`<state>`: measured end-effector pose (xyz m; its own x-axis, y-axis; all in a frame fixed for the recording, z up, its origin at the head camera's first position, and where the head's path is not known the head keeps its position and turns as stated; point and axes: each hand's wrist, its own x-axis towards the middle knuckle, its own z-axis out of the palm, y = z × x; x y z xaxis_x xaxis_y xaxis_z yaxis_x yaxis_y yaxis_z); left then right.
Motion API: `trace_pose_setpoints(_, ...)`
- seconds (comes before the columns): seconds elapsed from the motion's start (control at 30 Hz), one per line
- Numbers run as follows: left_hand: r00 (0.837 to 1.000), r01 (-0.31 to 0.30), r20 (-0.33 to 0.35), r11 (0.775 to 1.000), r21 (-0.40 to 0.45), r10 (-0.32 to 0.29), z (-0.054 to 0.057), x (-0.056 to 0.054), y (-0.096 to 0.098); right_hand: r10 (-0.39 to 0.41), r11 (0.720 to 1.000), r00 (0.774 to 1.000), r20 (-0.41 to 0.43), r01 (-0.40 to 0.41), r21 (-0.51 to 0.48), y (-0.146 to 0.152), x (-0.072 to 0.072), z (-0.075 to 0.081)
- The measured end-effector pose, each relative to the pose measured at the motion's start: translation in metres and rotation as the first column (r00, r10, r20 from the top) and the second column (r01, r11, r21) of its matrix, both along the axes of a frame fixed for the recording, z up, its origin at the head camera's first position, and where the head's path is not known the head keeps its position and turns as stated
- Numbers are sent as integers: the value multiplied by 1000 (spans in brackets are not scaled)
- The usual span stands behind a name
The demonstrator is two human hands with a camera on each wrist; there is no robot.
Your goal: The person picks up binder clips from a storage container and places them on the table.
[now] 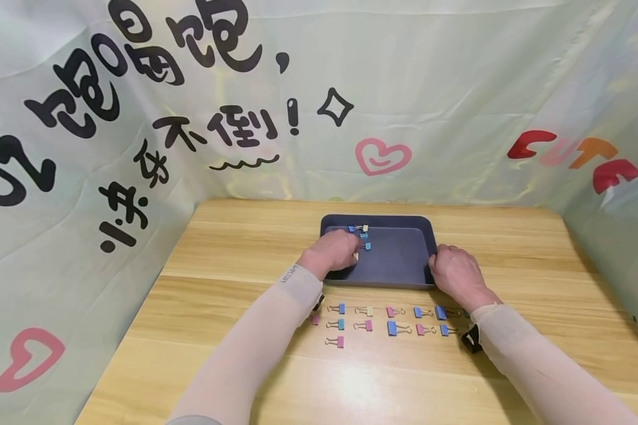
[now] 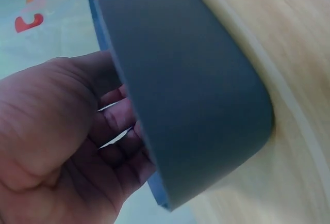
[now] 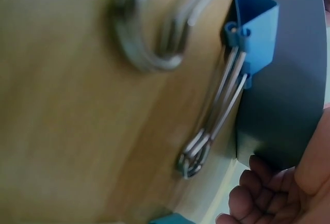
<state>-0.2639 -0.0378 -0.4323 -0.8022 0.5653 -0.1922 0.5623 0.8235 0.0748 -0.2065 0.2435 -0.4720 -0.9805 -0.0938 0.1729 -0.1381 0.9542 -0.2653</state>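
A dark grey tray (image 1: 399,254) lies toward the back of the table. My left hand (image 1: 334,251) reaches over its left side, and in the left wrist view the near wall hides the fingertips. Close by those fingertips is a small cream clip (image 1: 356,258); I cannot tell whether they pinch it. Beyond them in the tray are a teal binder clip (image 1: 368,246), another teal one, a blue one and a cream one (image 1: 365,228). With curled fingers, my right hand (image 1: 457,270) grips the tray's right edge near the front corner, also visible in the right wrist view (image 3: 278,188).
In front of the tray, pink, blue, teal and pale yellow binder clips (image 1: 369,311) lie in rows on the wooden table (image 1: 319,389). A larger blue clip (image 3: 260,33) lies close to the tray wall in the right wrist view. Printed cloth (image 1: 446,88) encloses the back and sides.
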Motion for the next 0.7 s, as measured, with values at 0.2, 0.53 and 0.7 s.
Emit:
trace_pose_setpoints(0.2,1000,5,-2,996,92,-5,9,4,-9,3,1000,1000,9,-3,5,0,0,-1)
trace_pose_setpoints(0.53,999,28,10,967,254,-32,25,30,-38,4,1000,1000,7,-5,8,1,0,-2)
trace_pose_setpoints(0.7,999,35,-7,950,312,-35,27,53,-61,1,1000,1000,4,-1,8,0,0,-1)
